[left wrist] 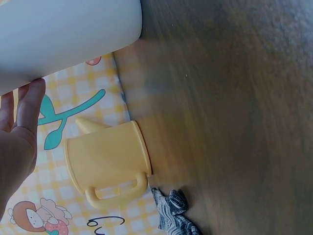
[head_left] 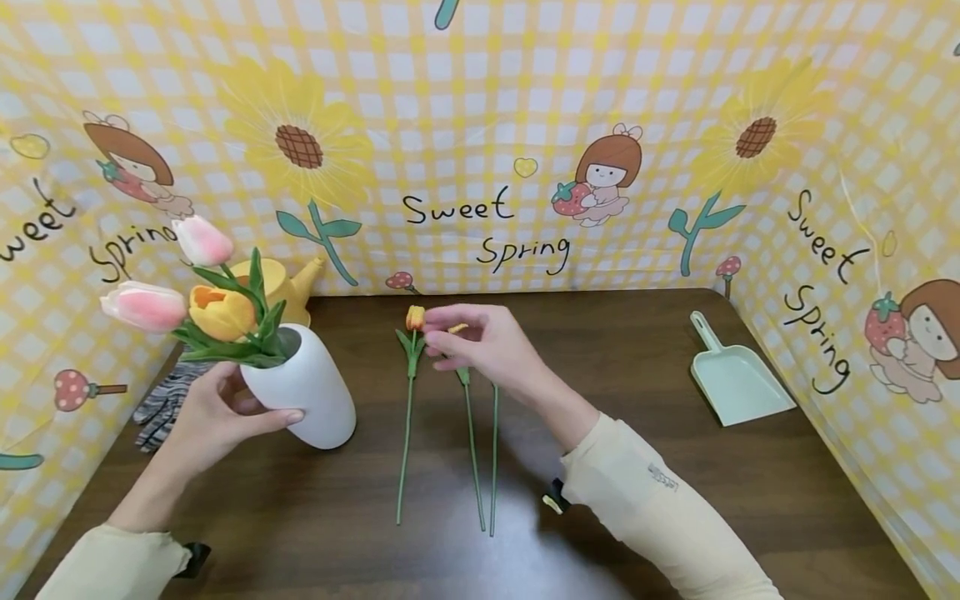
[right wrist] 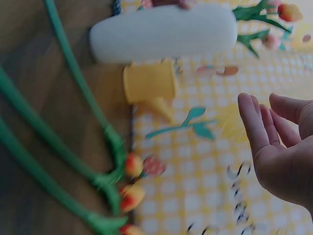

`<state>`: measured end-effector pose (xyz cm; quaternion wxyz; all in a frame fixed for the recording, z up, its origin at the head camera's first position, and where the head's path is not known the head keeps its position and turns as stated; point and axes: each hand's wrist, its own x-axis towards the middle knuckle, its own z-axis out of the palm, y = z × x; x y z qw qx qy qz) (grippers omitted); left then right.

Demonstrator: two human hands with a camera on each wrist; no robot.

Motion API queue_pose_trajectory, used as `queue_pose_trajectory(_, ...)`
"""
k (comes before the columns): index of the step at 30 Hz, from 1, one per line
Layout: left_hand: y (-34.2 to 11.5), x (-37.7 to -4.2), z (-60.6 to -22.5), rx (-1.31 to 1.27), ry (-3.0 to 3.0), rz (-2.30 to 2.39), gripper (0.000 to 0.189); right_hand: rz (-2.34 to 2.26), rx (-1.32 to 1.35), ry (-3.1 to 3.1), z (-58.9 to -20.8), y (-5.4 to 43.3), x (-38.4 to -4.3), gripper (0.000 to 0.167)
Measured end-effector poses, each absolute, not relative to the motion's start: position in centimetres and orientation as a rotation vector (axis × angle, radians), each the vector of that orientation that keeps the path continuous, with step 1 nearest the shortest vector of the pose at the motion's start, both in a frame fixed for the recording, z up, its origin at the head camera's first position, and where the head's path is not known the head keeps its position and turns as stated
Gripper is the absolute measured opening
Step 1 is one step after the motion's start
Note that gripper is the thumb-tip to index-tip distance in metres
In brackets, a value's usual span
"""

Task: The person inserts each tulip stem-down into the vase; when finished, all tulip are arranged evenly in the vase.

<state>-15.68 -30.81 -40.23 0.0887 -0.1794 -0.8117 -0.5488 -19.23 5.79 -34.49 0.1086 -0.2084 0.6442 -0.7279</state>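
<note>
My left hand (head_left: 206, 417) grips a white vase (head_left: 318, 392) near its rim, thumb across the front; the vase leans. Out of its mouth come an orange-yellow tulip (head_left: 222, 314) and two pink-and-white ones, among them a pink tulip (head_left: 146, 307), with green leaves. Three loose orange-and-yellow tulips lie on the table with their stems towards me, the leftmost tulip (head_left: 415, 317) in full view. Above their heads hovers my right hand (head_left: 487, 346), partly covering the other two. In the right wrist view its fingers (right wrist: 254, 120) are slightly bent and hold nothing.
Behind the vase stands a yellow watering can (left wrist: 107, 156). A black-and-white knitted glove (head_left: 161, 408) lies at the left edge of the brown table (head_left: 600, 350). On the right lies a pale green dustpan (head_left: 738, 383). Yellow checked cloth (head_left: 480, 108) walls in the back and sides.
</note>
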Motion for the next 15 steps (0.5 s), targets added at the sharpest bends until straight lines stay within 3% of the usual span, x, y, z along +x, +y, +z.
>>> queue_pose_trajectory(7,-30.6,-15.7,-40.2,-0.537,-2.420,-1.616,0.080,-2.121,-0.363,2.000,-38.8,10.2,-18.6,0.030)
queue_pose_trajectory(15,-30.8,-15.6,-40.1,-0.555,-2.398,-1.658,0.083,-1.800,-0.156,2.065,-42.7,12.9,-17.3,0.037)
